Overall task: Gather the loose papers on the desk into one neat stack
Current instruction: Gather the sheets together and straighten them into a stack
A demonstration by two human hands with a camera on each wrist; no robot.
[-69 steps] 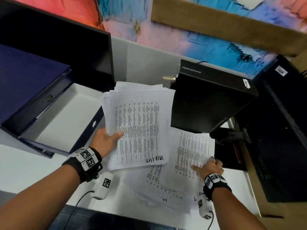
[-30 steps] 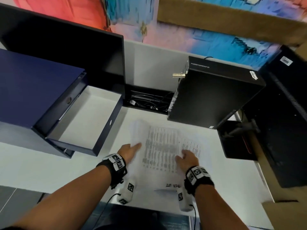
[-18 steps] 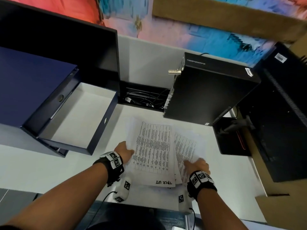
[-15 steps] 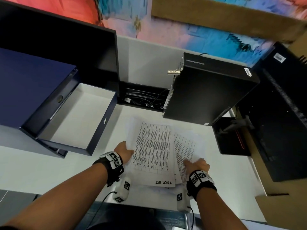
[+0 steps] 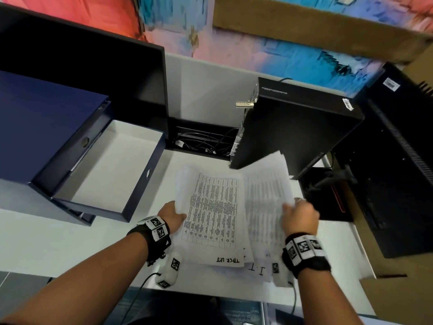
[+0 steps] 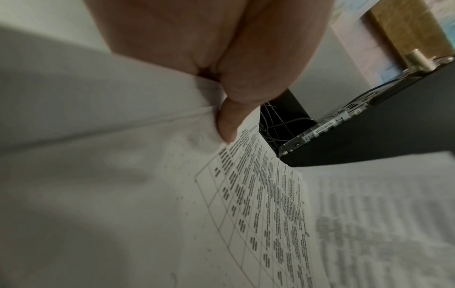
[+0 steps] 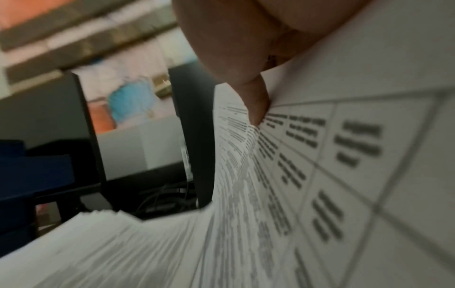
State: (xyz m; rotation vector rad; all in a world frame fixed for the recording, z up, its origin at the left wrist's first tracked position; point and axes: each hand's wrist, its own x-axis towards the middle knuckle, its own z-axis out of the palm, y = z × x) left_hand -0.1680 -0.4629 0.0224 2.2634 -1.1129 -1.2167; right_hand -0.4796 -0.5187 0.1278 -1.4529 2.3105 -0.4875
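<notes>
A stack of printed table sheets (image 5: 212,216) lies on the white desk (image 5: 58,240), its top page marked by hand at the near edge. My left hand (image 5: 179,215) holds the stack's left edge, and in the left wrist view the thumb (image 6: 227,126) lies on top of the sheet (image 6: 261,214). My right hand (image 5: 291,206) grips a second sheaf (image 5: 266,184) by its right edge and has it raised and tilted beside the stack. The right wrist view shows the thumb (image 7: 256,105) pinching those fanned pages (image 7: 307,175). More sheets (image 5: 257,269) lie underneath, near the desk front.
An open dark-blue drawer box (image 5: 105,165) stands left of the papers, behind it a black monitor (image 5: 82,66). A black computer case (image 5: 293,127) stands just behind the raised sheaf, with a cable recess (image 5: 203,141) to its left. More black hardware (image 5: 398,160) lines the right side.
My right hand has lifted its sheaf off the desk, so the far end now stands up in front of the computer case. My left hand stays at the stack's left edge.
</notes>
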